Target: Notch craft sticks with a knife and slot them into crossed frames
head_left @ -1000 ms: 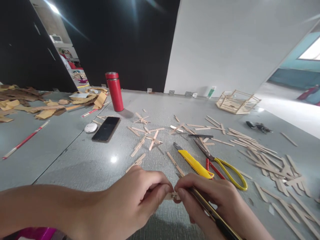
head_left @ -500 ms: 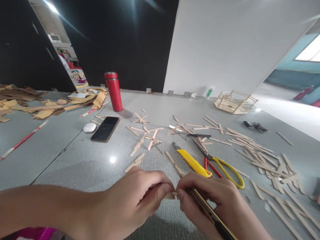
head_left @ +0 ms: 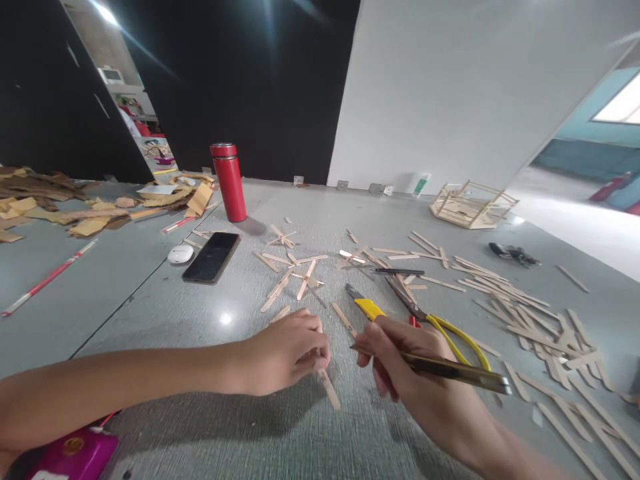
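Note:
My left hand (head_left: 295, 353) is closed, its thumb and fingertips pinching a wooden craft stick (head_left: 330, 390) that points down toward the front of the table. Gripped in my right hand (head_left: 407, 363) is a slim black-and-gold pen-like tool (head_left: 455, 373), its pointed tip toward the left hand. Whether it is a pen or a knife I cannot tell. Just beyond the right hand lie a yellow cutter (head_left: 367, 307), partly covered by the fingers, and yellow-handled scissors (head_left: 463, 343). Between the hands and beyond is a loose stick (head_left: 343, 317). Small stick crosses (head_left: 307, 280) lie farther off.
A red flask (head_left: 229, 183), a black phone (head_left: 211, 258) and a white earbud case (head_left: 180, 254) stand or lie left of centre. Sticks are piled (head_left: 545, 327) at right, with a stick frame (head_left: 473, 205) behind. Cardboard scraps (head_left: 90, 217) lie far left; a purple object (head_left: 75, 453) is nearby.
My hands have moved apart; the left has shifted back with the stick. In the right hand, the pen-like tool has swung so its tip points left.

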